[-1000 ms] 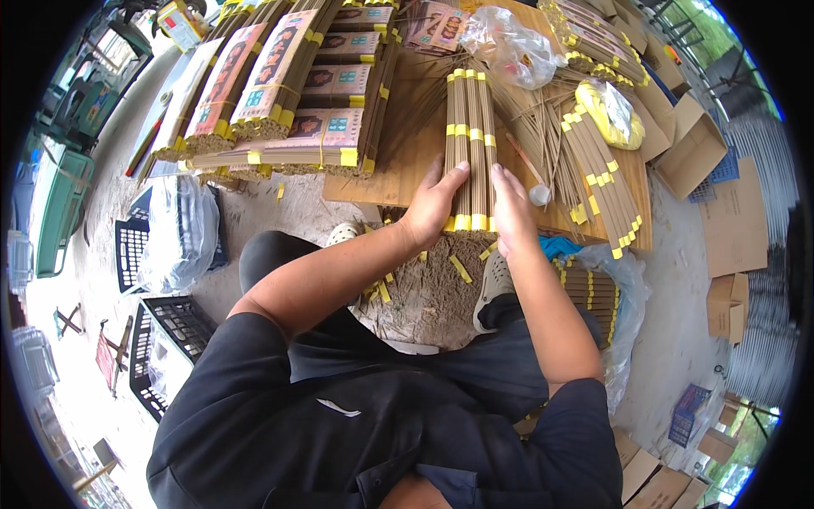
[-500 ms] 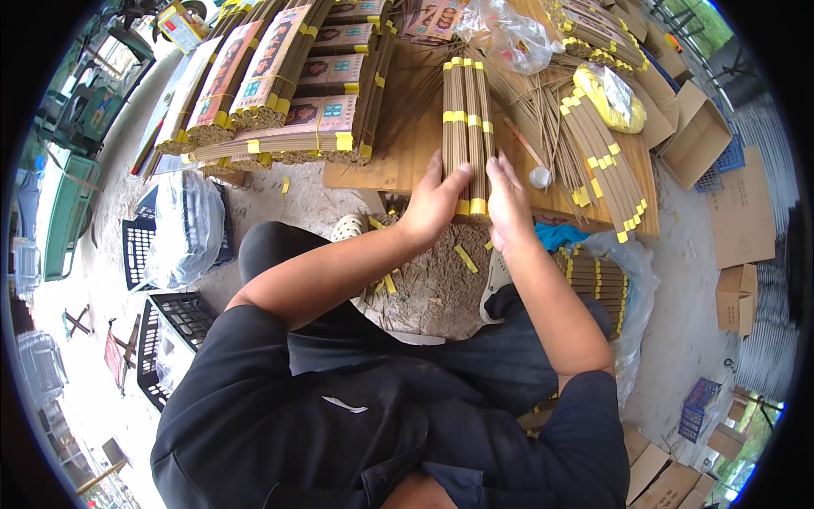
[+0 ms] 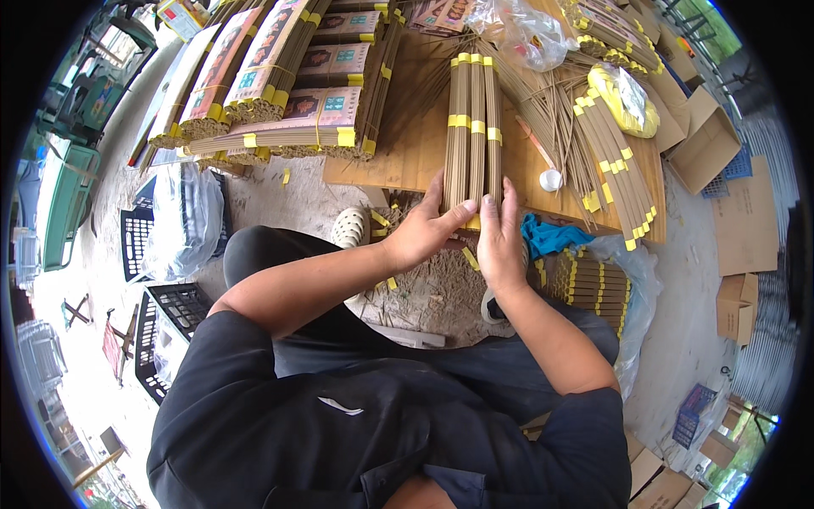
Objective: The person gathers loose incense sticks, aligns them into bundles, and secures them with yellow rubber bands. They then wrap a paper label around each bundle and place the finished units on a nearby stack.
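Observation:
Several slim bundles of brown incense sticks [image 3: 471, 161], wrapped with yellow paper bands, lie side by side on the wooden table, pointing away from me. At their near end, my left hand [image 3: 424, 227] grips the left side, with its thumb over the top. From the right, my right hand [image 3: 502, 242] presses against the same end, fingers extended along the side. Both thumbs nearly meet on top, and the hands hide the near tips. To the right lie more banded incense bundles [image 3: 617, 161] in a slanted row, beside loose sticks [image 3: 560, 127].
Large labelled incense bundles [image 3: 331, 106] are stacked at the table's left. A small white cup [image 3: 550, 180] stands near the front edge [image 3: 390, 174]. Farther back are a clear plastic bag [image 3: 526, 38] and a yellow package [image 3: 623, 102]. Black crates [image 3: 174, 327] stand on the floor at left.
Both hands have slid toward the near end of the incense bundles, now covering the yellow bands there. The thumbs have come closer together. The view has shifted slightly.

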Demonstrator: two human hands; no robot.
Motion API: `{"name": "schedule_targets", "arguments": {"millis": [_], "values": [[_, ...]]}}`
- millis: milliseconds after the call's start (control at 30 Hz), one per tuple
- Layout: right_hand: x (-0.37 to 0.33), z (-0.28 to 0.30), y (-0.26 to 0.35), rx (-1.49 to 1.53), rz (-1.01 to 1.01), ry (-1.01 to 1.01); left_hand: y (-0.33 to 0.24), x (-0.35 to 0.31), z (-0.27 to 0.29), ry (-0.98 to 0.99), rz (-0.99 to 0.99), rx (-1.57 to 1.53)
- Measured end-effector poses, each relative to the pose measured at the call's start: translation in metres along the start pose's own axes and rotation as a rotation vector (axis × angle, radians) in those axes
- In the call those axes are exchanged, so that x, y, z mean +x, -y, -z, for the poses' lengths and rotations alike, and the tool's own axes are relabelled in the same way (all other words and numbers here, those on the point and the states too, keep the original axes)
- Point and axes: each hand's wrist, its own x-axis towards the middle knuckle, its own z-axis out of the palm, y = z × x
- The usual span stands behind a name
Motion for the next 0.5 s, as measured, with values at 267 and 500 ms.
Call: {"name": "schedule_targets", "arguments": {"millis": [267, 500], "values": [[0.001, 0.0, 0.002, 0.435, -0.213, 0.135, 0.006, 0.007, -0.003, -0.114, -0.208, 0.264], [0.005, 0.003, -0.007, 0.46, -0.33, 0.268, 0.014, 0.011, 0.007, -0.049, -0.184, 0.18]]}}
